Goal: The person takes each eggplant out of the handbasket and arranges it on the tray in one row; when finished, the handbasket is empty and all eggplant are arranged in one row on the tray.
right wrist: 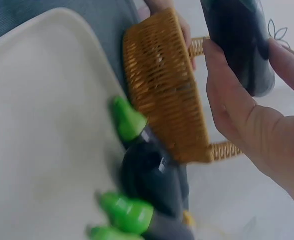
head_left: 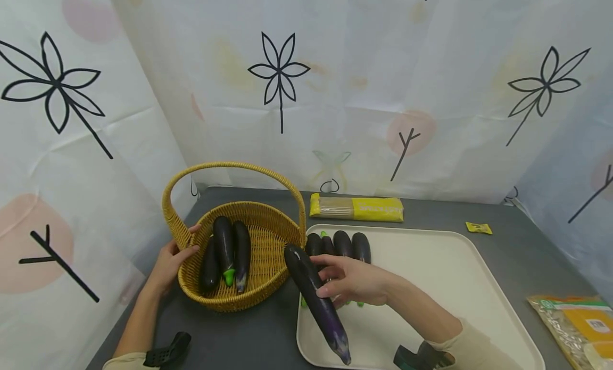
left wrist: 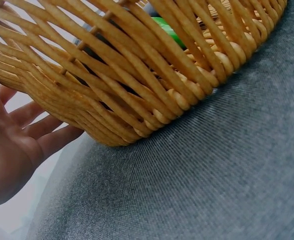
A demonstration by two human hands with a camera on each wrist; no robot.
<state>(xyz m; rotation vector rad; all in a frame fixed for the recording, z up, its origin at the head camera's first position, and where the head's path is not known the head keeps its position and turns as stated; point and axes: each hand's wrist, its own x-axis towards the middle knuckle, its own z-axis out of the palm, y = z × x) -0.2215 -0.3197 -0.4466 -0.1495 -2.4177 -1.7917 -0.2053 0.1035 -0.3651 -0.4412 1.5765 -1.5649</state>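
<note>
My right hand [head_left: 356,279] pinches a dark purple eggplant [head_left: 311,295] between thumb and fingers. It is tilted above the left part of the cream tray [head_left: 421,317], and the right wrist view shows the fingers on both its sides. My left hand [head_left: 170,263] holds the yellow wicker basket [head_left: 273,226] at its left side, by the foot of the handle. In the left wrist view its fingers [left wrist: 57,140] lie along the outside of the weave. Three eggplants [head_left: 223,247] lie in the basket. Several more eggplants [head_left: 342,243] with green caps lie on the tray, partly hidden behind my right hand.
Behind the tray lies a yellow noodle packet [head_left: 356,208]. A small yellow sachet [head_left: 478,228] rests at the back right, and a clear and orange food bag [head_left: 574,327] at the right edge. Patterned cloth [head_left: 345,93] hangs around the grey table [head_left: 230,338].
</note>
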